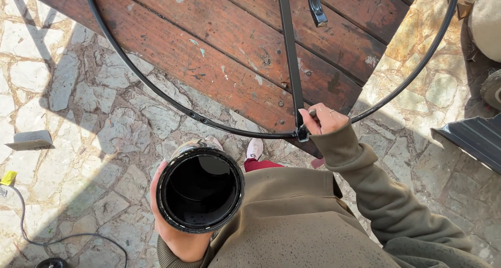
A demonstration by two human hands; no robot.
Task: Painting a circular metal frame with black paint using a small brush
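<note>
Close in, the left hand [175,231] wraps around an open can of black paint [201,187], mouth up. Just beyond, the right hand [324,121] pinches a thin brush [311,112] at the black metal hoop [209,123], where its upright bar [291,59] joins, over the wooden table [219,44].

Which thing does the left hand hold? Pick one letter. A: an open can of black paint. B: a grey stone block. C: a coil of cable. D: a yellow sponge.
A: the left hand wraps around an open can with glossy black inside, while the right hand pinches a small tool at the black metal frame.
</note>
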